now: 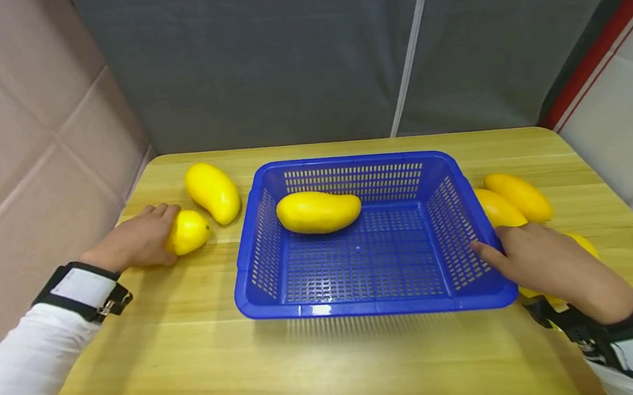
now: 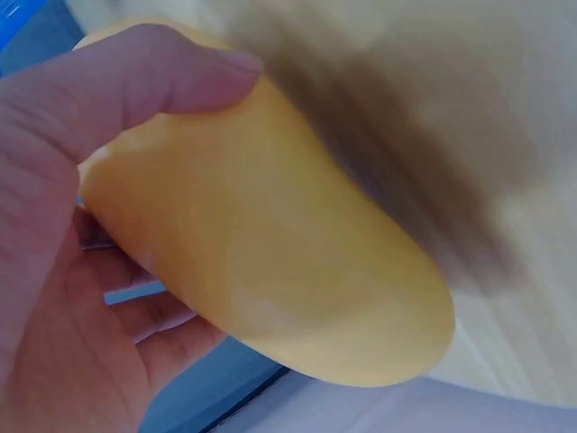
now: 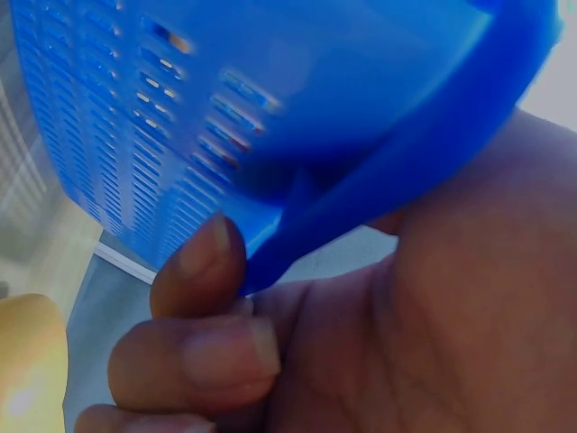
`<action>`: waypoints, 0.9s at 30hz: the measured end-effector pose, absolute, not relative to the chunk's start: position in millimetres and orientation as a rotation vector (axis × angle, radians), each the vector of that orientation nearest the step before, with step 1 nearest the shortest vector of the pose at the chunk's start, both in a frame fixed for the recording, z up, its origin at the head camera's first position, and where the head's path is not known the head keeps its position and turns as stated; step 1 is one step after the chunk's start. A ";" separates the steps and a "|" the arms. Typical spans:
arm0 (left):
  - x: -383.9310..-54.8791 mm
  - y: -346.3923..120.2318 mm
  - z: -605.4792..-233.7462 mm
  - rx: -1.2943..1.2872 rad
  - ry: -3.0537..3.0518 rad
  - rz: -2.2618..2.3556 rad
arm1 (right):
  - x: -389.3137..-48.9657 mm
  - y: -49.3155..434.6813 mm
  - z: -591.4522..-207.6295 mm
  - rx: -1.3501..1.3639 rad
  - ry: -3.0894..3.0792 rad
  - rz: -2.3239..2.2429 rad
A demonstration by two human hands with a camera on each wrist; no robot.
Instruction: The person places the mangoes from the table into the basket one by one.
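At the table's left side my left hand grips a yellow mango. In the left wrist view the thumb lies across that mango and the other fingers curl beneath it. My right hand holds the right rim of a blue plastic basket, thumb over the inside and fingers under the edge, as the right wrist view shows on the basket's slotted wall. One mango lies inside the basket toward its back left. Another mango rests on the table just beyond my left hand.
Right of the basket lie several more mangoes, among them a far one and one against the basket wall; others are partly hidden under my right hand. A grey curtain hangs behind the wooden table.
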State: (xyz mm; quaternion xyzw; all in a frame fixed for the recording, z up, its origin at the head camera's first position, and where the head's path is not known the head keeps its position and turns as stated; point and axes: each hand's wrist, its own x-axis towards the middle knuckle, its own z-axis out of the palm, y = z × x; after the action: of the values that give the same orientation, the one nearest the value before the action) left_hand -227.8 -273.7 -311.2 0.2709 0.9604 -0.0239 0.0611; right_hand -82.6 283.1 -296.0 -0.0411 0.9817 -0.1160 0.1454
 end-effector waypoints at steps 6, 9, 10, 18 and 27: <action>-229.5 -268.8 -293.7 0.847 2.984 -0.061 | -82.5 283.1 -296.4 -0.118 2.818 -0.339; -230.8 -264.0 -283.3 0.884 3.020 -0.060 | -82.9 283.2 -296.4 -0.123 2.819 -0.345; -231.1 -261.8 -279.5 0.898 3.030 -0.066 | -83.2 283.3 -296.3 -0.128 2.823 -0.345; -235.3 -239.8 -238.1 0.953 3.045 -0.072 | -84.9 283.5 -294.4 -0.155 2.846 -0.347; -237.7 -199.8 -198.4 1.076 3.061 -0.137 | -84.3 283.4 -295.4 -0.147 2.835 -0.351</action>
State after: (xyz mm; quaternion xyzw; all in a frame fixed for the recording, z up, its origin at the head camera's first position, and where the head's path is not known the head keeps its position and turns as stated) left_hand -237.7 -199.8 -198.4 0.3308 0.9413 -0.0420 -0.0531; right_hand -84.3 283.4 -295.4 -0.0508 0.9813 -0.1214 0.1402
